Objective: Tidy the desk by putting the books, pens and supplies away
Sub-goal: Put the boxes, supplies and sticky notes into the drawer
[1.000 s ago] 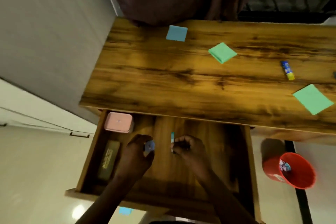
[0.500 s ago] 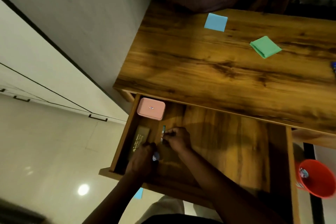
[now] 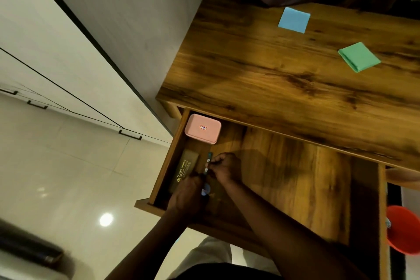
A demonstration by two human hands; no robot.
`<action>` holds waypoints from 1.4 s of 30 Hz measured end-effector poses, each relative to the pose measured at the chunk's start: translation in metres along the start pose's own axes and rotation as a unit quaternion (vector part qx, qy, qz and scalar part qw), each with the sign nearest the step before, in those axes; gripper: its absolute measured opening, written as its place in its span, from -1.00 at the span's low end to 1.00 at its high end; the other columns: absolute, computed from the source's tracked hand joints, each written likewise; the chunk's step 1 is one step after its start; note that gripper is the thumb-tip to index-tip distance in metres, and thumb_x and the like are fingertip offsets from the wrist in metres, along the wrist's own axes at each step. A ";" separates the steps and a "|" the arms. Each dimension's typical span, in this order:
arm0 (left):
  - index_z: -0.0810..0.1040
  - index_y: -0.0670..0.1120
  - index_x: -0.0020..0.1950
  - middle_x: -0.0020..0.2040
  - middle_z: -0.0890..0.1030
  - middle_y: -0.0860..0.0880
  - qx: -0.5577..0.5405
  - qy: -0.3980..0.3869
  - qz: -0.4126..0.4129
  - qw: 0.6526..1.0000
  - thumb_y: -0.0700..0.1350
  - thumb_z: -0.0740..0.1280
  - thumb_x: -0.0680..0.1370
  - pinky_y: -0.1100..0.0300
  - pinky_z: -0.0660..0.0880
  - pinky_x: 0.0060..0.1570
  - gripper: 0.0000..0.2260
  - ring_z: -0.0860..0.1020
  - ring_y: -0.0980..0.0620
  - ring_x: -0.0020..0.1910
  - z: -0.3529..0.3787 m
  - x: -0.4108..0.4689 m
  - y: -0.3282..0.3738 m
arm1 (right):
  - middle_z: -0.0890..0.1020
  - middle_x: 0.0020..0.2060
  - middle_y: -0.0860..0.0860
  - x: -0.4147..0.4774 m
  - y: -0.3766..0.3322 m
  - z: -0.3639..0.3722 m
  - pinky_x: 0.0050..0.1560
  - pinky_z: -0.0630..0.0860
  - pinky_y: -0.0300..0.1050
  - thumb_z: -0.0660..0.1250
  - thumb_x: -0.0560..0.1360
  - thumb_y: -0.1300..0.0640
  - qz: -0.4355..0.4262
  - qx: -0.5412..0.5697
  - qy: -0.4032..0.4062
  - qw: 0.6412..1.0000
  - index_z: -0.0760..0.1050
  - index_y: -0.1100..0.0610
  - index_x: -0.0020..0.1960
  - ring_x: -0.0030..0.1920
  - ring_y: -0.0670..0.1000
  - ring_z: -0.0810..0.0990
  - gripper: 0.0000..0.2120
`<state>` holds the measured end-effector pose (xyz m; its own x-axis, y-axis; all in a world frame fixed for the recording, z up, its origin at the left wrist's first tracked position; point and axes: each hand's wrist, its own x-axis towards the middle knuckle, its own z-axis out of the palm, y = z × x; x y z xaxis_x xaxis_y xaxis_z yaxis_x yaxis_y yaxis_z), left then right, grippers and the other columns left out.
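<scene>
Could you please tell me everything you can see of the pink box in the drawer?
The pink box is a pale, rounded-cornered rectangle, plastic by its look, with a small red-and-white label at its middle. It lies flat in the open drawer's far left corner, just before the desk top's edge. The left hand and right hand are apart from it.

A slim teal pen (image 3: 208,162) is held lengthwise in the open drawer (image 3: 295,177), beside a dark olive case (image 3: 185,166); a small pale-blue item (image 3: 205,190) is clasped at its near end. A blue note pad (image 3: 294,20) and a folded green pad (image 3: 359,57) are left flat on the counter (image 3: 261,70).
</scene>
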<state>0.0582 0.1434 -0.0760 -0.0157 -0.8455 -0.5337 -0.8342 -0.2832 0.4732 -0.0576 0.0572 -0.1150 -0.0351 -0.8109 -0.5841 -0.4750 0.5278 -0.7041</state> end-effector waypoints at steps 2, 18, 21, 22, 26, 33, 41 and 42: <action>0.62 -0.10 0.26 0.23 0.63 -0.06 0.007 0.012 0.002 1.000 -0.12 0.43 0.55 0.47 0.33 0.04 -0.71 0.60 -0.01 0.20 -0.004 -0.005 0.001 | 0.75 -0.19 0.16 0.000 0.000 -0.001 -0.11 0.71 0.07 0.62 0.35 0.25 0.000 -0.003 0.006 1.000 0.49 -0.03 -0.38 -0.19 0.13 0.74 -0.64; 0.62 -0.02 0.23 0.16 0.69 0.03 0.018 0.169 0.120 0.978 0.04 0.45 0.55 0.25 0.55 -0.07 -0.71 0.68 0.05 0.04 -0.055 0.004 0.101 | 0.75 -0.16 0.02 -0.045 -0.014 -0.107 -0.15 0.72 0.02 0.41 0.59 0.13 0.002 0.148 0.008 0.989 0.64 0.08 -0.01 -0.20 0.01 0.75 -0.95; 0.64 0.01 0.17 0.10 0.70 0.05 0.021 0.184 0.163 0.969 0.07 0.45 0.53 0.20 0.57 -0.11 -0.73 0.68 0.04 -0.02 -0.056 0.018 0.141 | 0.74 -0.12 -0.02 -0.059 -0.007 -0.158 -0.14 0.69 -0.07 0.35 0.62 0.13 -0.039 0.172 0.038 0.984 0.62 0.00 -0.01 -0.15 -0.03 0.75 -0.91; 0.65 0.01 0.15 0.08 0.70 0.05 0.029 0.184 0.177 0.967 0.10 0.44 0.52 0.16 0.59 -0.10 -0.73 0.68 0.03 -0.03 -0.055 0.023 0.155 | 0.74 -0.12 -0.03 -0.063 -0.007 -0.175 -0.13 0.70 -0.07 0.35 0.62 0.13 -0.046 0.182 0.056 0.981 0.63 0.01 0.00 -0.15 -0.04 0.75 -0.92; 0.65 0.06 0.13 0.03 0.71 0.05 0.034 0.168 0.229 0.958 0.09 0.40 0.49 0.12 0.59 -0.05 -0.75 0.68 0.00 -0.03 -0.050 0.038 0.217 | 0.75 -0.19 -0.01 -0.074 0.001 -0.242 -0.17 0.71 0.00 0.41 0.59 0.08 -0.063 0.212 0.127 0.967 0.63 -0.05 -0.11 -0.18 -0.01 0.75 -0.89; 0.61 0.11 0.15 0.07 0.66 0.12 0.049 0.117 0.303 0.944 0.19 0.28 0.50 0.14 0.59 0.02 -0.69 0.64 0.09 0.05 -0.018 0.068 0.327 | 0.76 -0.20 0.00 -0.081 0.029 -0.362 0.00 0.66 0.03 0.42 0.55 0.14 -0.104 0.229 0.240 0.938 0.70 0.07 -0.07 -0.13 0.05 0.74 -0.92; 0.63 0.05 0.16 0.06 0.70 0.08 0.052 0.141 0.347 0.926 0.10 0.38 0.51 0.10 0.58 0.12 -0.73 0.66 0.03 0.05 0.036 0.115 0.464 | 0.74 -0.15 -0.08 -0.046 0.084 -0.495 0.10 0.65 0.10 0.41 0.51 0.12 -0.099 0.195 0.331 0.918 0.69 0.03 -0.07 -0.07 -0.05 0.71 -0.92; 0.63 0.05 0.15 0.05 0.70 0.07 0.053 0.143 0.349 0.925 0.10 0.39 0.51 0.09 0.58 0.10 -0.74 0.66 0.02 0.04 0.044 0.121 0.478 | 0.74 -0.15 -0.08 -0.040 0.090 -0.509 0.11 0.64 0.12 0.41 0.50 0.08 -0.095 0.198 0.336 0.916 0.69 0.02 -0.08 -0.06 -0.04 0.71 -0.92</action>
<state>-0.3668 -0.0745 0.0551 -0.4368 -0.8951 0.0892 -0.7258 0.4093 0.5529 -0.5465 0.0087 0.0505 -0.5815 -0.7998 -0.1488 -0.1777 0.3034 -0.9362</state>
